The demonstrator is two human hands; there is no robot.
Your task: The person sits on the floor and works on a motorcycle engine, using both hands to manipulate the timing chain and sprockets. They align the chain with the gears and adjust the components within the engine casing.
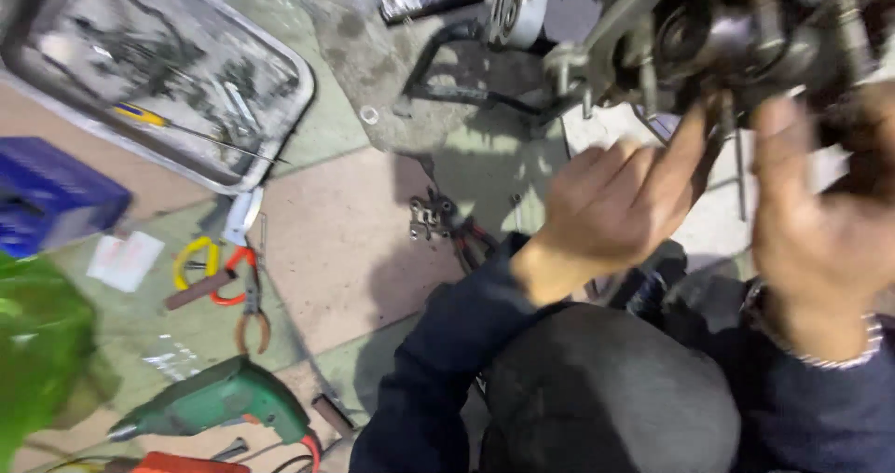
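My left hand [615,203] reaches up to the underside of a dark, greasy engine block [736,35] at the top right, its fingers touching a thin metal rod [738,170] that hangs from it. My right hand [820,231] is raised beside it, fingers spread against the right part of the engine. Both frames of the hands are blurred, so I cannot make out any firm grip. Dark blue sleeves cover both arms, and my grey-trousered knee [606,389] fills the bottom middle.
On the tiled floor lie a metal tray [289,109] holding small parts and a yellow-handled screwdriver [140,114], a blue box [51,193], orange-handled pliers [247,291], a green electric drill [224,398], a green object [37,342] and a small metal part [429,217].
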